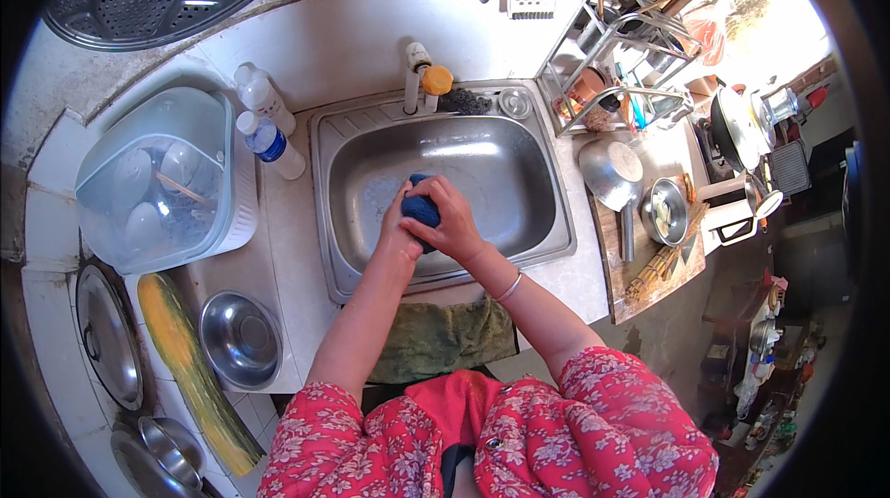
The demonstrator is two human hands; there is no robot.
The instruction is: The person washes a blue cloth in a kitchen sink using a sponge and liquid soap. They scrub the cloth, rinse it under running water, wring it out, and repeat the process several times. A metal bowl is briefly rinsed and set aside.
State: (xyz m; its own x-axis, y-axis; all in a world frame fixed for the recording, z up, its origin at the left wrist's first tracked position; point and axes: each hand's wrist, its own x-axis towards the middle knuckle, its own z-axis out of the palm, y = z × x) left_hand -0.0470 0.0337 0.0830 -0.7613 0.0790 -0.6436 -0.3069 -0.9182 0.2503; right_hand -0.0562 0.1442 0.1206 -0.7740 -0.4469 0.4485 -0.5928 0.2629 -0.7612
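Over the stainless steel sink (487, 185), my left hand (400, 227) and my right hand (445, 216) are closed together around a bunched dark blue cloth (420, 211). The cloth bulges out between the fingers, and part of it is hidden by them. Behind the sink basin stand a pipe tap with a yellow handle (437, 81) and a dark scouring pad (464, 102). A round metal drain strainer (515, 103) lies at the sink's back right corner. A green towel (445, 334) hangs at the counter's front edge, below my forearms.
Left are plastic bottles (271, 145), a lidded dish box (233, 185), a steel bowl (241, 339) and a long squash (188, 366). Right are a metal rack (605, 46), a saucepan (608, 171), and a wooden board (612, 275) bearing a bowl of pale pieces (665, 211).
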